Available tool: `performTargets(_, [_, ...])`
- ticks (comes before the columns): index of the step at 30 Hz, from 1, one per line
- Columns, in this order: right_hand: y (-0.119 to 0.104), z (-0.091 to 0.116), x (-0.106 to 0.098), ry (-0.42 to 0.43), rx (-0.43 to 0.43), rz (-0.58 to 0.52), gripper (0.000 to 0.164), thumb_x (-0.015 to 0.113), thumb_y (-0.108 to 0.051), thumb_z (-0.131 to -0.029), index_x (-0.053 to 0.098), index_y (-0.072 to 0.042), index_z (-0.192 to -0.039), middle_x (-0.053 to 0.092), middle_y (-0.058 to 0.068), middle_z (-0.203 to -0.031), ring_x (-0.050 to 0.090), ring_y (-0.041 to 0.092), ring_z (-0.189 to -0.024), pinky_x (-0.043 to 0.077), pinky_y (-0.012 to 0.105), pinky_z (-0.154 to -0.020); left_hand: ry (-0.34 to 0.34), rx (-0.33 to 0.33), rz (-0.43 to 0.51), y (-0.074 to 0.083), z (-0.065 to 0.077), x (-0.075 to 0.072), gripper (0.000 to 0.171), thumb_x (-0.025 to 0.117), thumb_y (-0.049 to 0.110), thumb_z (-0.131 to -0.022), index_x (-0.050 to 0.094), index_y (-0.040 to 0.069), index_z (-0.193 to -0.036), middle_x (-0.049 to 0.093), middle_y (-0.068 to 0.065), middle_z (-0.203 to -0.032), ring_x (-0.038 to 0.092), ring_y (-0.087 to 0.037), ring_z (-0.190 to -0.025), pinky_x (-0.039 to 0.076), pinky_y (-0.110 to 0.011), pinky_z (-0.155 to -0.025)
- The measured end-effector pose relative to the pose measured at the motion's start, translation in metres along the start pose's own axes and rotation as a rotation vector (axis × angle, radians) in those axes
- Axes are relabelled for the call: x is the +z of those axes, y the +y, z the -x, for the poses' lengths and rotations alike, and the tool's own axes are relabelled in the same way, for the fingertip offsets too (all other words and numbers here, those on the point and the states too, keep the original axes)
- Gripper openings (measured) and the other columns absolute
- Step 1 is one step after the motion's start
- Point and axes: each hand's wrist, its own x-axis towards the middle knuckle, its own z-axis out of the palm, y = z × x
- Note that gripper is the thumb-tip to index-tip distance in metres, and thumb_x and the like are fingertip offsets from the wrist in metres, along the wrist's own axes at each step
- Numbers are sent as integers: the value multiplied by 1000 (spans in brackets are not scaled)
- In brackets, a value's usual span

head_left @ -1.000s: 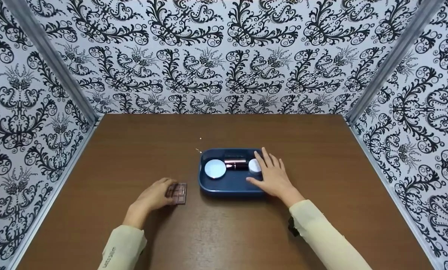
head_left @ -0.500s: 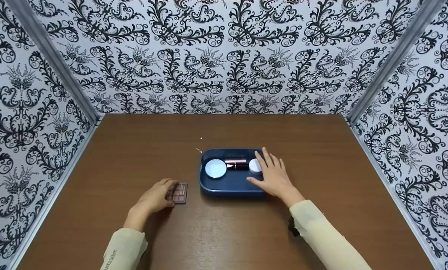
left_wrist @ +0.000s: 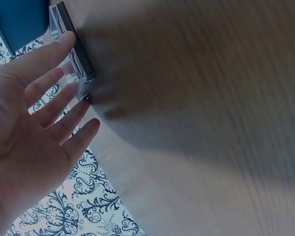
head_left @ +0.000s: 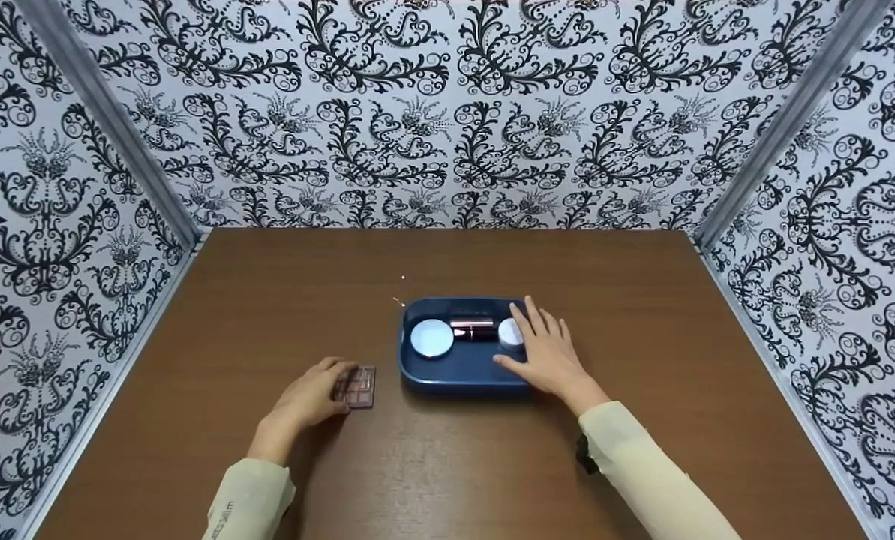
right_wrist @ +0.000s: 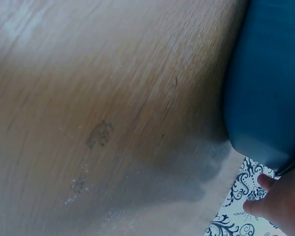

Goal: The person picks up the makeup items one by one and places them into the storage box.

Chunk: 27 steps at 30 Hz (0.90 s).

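In the head view, my left hand (head_left: 308,394) holds a small eyeshadow palette (head_left: 362,387) by its left part, low over the table. The left wrist view shows the thumb against the near edge of the palette (left_wrist: 78,44), with the fingers beyond its clear lid. My right hand (head_left: 551,358) lies with spread fingers across the right end of a blue tray (head_left: 455,386). Inside the tray are a round white-topped container (head_left: 431,338), a dark tube with a shiny pinkish part (head_left: 474,328) and a smaller white round jar (head_left: 510,334), partly covered by the right hand.
The brown wooden table (head_left: 447,465) carries the tray at its middle, right of the palette. Patterned walls (head_left: 447,112) stand at the back and both sides. Small bright specks (head_left: 400,301) show just behind the tray's left corner.
Almost nothing differs. The whole view shifts very slightly; both hands, the palette and the tray keep their places.
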Motion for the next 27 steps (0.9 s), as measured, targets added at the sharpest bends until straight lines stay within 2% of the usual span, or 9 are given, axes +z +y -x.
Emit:
performTargets(8, [-1,0,1,3,0,9,97,56,-70,-88,15,-21,-162,6,11,-170,21,43,-151,13,67,-120,41,-1,-19,-1,1,-1,68,84,15,-78,57,9,-140,55,-13,-141,56,-36,-128,49,-55,-100])
performTargets(14, [-1,-1,1,14,0,28,97,57,-69,-88,16,-21,-161,7,12,-169,22,43,-151,14,67,-120,49,-18,1,-2,0,-12,70,81,20,-83,51,7,-145,51,-15,-146,54,-39,-130,48,-55,-101])
performTargets(17, [-1,-1,1,18,-4,30,97,57,-69,-88,17,-20,-161,8,12,-169,23,43,-150,15,67,-119,78,-23,4,-1,-1,-18,70,81,22,-83,51,7,-145,52,-16,-146,54,-39,-130,47,-56,-102])
performTargets(27, [1,-1,2,22,-2,37,97,56,-70,-88,17,-20,-161,8,12,-169,24,43,-150,16,67,-119,161,-16,-25,15,2,-36,69,79,26,-85,51,7,-146,52,-15,-146,56,-39,-128,48,-56,-100])
